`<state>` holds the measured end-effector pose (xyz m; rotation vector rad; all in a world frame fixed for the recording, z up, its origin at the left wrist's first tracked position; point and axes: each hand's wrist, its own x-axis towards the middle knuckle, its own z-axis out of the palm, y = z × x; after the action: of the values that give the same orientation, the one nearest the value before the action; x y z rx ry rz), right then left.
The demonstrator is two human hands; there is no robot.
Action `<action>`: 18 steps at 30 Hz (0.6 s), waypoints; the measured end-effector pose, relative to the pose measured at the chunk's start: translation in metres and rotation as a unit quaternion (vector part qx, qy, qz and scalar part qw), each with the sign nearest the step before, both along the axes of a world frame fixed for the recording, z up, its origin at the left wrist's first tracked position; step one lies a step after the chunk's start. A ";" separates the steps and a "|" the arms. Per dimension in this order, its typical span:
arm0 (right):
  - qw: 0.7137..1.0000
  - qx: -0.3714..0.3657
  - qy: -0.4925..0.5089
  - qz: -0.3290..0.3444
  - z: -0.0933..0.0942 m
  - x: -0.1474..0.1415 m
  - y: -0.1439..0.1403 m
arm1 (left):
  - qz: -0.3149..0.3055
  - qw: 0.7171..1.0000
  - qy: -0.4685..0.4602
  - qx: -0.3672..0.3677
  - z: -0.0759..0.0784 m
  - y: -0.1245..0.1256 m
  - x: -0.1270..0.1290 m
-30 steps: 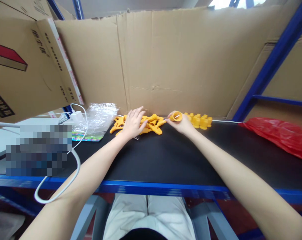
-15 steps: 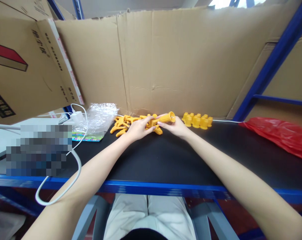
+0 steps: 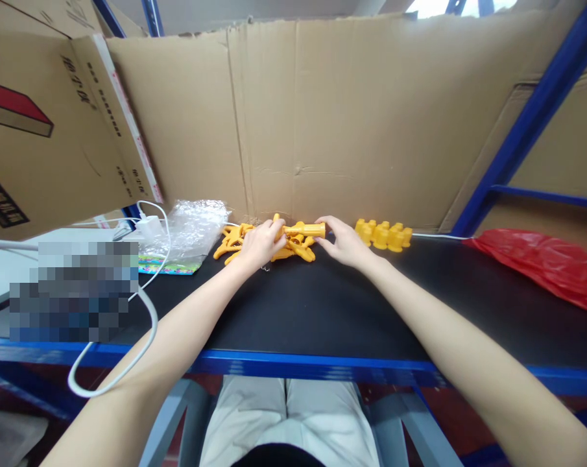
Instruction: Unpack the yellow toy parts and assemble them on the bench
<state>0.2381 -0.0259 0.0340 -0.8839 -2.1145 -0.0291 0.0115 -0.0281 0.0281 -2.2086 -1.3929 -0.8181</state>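
Observation:
Both of my hands are at the far side of the black table top (image 3: 322, 305). My left hand (image 3: 259, 243) grips the left end of a yellow plastic piece (image 3: 303, 229), a short tube joined to a pronged part, held level just above the table. My right hand (image 3: 344, 241) holds the tube's right end with its fingertips. Under and beside my hands lies a heap of yellow pronged parts (image 3: 235, 241). A row of yellow tube pieces (image 3: 385, 235) stands to the right of my right hand.
A cardboard wall (image 3: 322, 117) closes off the back. A crumpled clear plastic bag (image 3: 191, 227) and a white charger with its cable (image 3: 150, 228) lie at the left. A red plastic bag (image 3: 541, 266) lies at the right. A blue shelf post (image 3: 531, 123) rises there.
My right hand brought the yellow tube leftwards from the row. My left hand lifted a pronged part from the heap, and the two pieces now sit end to end between both hands.

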 end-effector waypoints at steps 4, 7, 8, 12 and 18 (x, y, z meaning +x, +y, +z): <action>0.997 0.024 -0.063 -0.022 0.001 0.003 -0.003 | 0.005 1.000 0.013 -0.013 -0.001 0.001 0.000; 0.995 0.021 -0.088 -0.040 0.002 0.002 -0.004 | 0.010 1.000 0.021 -0.021 -0.001 0.001 0.000; 0.994 0.026 -0.099 -0.044 0.002 0.001 -0.004 | 0.011 0.999 0.022 -0.025 -0.001 0.000 0.000; 0.982 0.079 -0.157 -0.074 0.003 0.002 -0.005 | 0.004 0.999 0.019 -0.044 -0.001 -0.001 0.002; 0.972 0.120 -0.186 -0.078 -0.001 -0.001 -0.007 | -0.001 0.999 0.012 -0.050 -0.001 -0.003 0.003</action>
<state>0.2372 -0.0325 0.0330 -0.9513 -2.3129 -0.5605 0.0140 -0.0314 0.0273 -2.2858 -1.4498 -0.7361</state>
